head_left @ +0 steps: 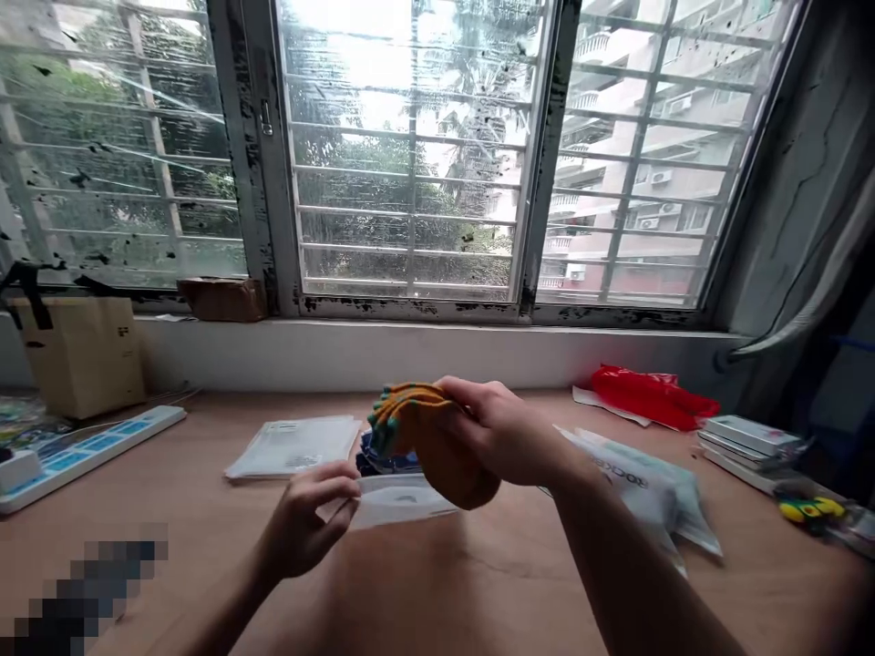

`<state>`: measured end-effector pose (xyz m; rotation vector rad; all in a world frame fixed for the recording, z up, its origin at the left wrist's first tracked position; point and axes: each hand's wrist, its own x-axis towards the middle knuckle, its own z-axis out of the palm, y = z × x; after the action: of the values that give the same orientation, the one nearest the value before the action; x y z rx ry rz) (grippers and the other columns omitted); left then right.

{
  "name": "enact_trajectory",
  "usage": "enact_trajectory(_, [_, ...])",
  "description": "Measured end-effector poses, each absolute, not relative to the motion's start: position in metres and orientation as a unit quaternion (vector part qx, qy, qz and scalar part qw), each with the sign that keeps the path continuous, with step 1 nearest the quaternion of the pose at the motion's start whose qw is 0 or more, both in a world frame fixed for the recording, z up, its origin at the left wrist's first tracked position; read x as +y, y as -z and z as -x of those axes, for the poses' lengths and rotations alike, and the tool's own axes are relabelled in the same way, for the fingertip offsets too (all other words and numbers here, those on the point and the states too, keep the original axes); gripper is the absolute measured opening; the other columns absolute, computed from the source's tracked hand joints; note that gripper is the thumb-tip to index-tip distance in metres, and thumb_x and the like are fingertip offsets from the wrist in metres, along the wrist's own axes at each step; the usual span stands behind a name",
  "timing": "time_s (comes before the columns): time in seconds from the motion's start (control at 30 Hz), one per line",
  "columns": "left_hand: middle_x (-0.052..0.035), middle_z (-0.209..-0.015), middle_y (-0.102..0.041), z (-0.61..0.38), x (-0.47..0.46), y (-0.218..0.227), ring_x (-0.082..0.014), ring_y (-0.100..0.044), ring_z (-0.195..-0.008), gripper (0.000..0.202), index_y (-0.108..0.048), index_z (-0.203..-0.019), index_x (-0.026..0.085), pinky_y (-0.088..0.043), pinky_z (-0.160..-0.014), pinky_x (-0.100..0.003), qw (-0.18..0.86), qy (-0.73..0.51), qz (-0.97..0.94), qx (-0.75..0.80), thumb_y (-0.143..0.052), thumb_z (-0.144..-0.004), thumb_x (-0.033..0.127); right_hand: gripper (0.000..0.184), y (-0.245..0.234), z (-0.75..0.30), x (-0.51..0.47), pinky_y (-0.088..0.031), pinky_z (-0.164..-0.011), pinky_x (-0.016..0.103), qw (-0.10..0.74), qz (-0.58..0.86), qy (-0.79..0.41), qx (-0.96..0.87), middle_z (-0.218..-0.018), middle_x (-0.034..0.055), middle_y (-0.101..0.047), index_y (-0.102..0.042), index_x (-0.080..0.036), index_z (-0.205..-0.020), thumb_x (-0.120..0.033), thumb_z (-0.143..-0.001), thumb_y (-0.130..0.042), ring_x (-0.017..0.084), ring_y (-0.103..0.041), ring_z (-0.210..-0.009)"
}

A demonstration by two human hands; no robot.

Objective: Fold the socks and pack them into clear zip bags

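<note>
My right hand [502, 424] grips a folded bundle of orange knit fabric [451, 460] with green tips, which looks like socks. It hangs over a clear plastic bag [403, 506] near the middle of the table. With thumb and fingers, my left hand [318, 510] pinches the left edge of that bag. Dark blue fabric [383, 458] shows behind the bag's edge, partly hidden by the orange bundle; I cannot tell whether it lies inside the bag.
Flat packaged bags [293, 446] lie left of centre. More plastic bags [635, 487] sit beyond my right forearm. A red plastic bag [649, 396] and stacked boxes [748, 442] are at the right. A power strip [102, 456] and paper bag [86, 355] stand left.
</note>
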<state>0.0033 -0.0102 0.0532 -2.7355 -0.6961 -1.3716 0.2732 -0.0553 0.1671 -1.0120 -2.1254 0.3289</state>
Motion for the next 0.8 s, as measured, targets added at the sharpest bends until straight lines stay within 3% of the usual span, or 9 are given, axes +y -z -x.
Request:
enact_trajectory(0.17, [-0.0007,-0.066,-0.058,-0.027,-0.001,-0.122,-0.0136,-0.052,-0.062,0.035,-0.062,-0.067,0.018,-0.04,-0.06,-0.023,-0.067,0.24,0.916,-0.314,-0.048,-0.092,0.037,0.02,-0.169,-0.272,-0.05,-0.043,-0.064,0.022,0.496,0.359,-0.124,-0.781,-0.084,-0.0014,-0.068,-0.062,-0.022,-0.106,-0.03,-0.097,-0.046,0.012,-0.055,-0.071])
enact_trajectory(0.3, [0.0014,-0.048,-0.045,-0.046,-0.008,-0.154,-0.0124,-0.04,-0.045,0.052,-0.066,-0.055,0.019,-0.026,-0.045,-0.026,-0.097,0.136,0.871,-0.463,-0.045,-0.09,0.052,0.02,-0.169,-0.274,-0.048,-0.044,-0.067,0.023,0.535,0.344,-0.11,-0.764,-0.089,0.0003,-0.068,-0.062,-0.021,-0.106,-0.031,-0.096,-0.047,0.014,-0.057,-0.075])
enact_trajectory(0.53, [0.0037,-0.04,-0.04,-0.038,-0.018,-0.145,-0.012,-0.039,-0.039,0.029,-0.059,-0.044,0.021,-0.019,-0.042,-0.025,-0.108,0.07,0.868,-0.48,-0.063,-0.07,0.034,0.02,-0.163,-0.271,-0.045,-0.047,-0.07,0.023,0.535,0.326,-0.121,-0.77,-0.093,0.0008,-0.069,-0.062,-0.02,-0.109,-0.029,-0.096,-0.049,0.014,-0.059,-0.078])
enact_trajectory(0.63, [0.004,-0.048,-0.053,-0.033,-0.017,-0.139,-0.0129,-0.048,-0.046,0.012,-0.067,-0.054,0.023,-0.024,-0.043,-0.023,-0.138,0.054,0.878,-0.455,-0.063,-0.066,0.023,0.021,-0.156,-0.266,-0.041,-0.048,-0.073,0.023,0.545,0.309,-0.12,-0.77,-0.095,0.0014,-0.069,-0.061,-0.02,-0.111,-0.027,-0.097,-0.049,0.014,-0.06,-0.081])
enact_trajectory(0.8, [0.0029,-0.067,-0.067,-0.032,-0.021,-0.137,-0.0149,-0.058,-0.058,0.026,-0.075,-0.074,0.029,-0.033,-0.048,-0.02,-0.125,0.114,0.907,-0.385,-0.052,-0.075,0.017,0.025,-0.141,-0.257,-0.032,-0.052,-0.08,0.027,0.519,0.241,-0.112,-0.812,-0.104,0.005,-0.07,-0.059,-0.019,-0.115,-0.021,-0.094,-0.046,0.017,-0.065,-0.09])
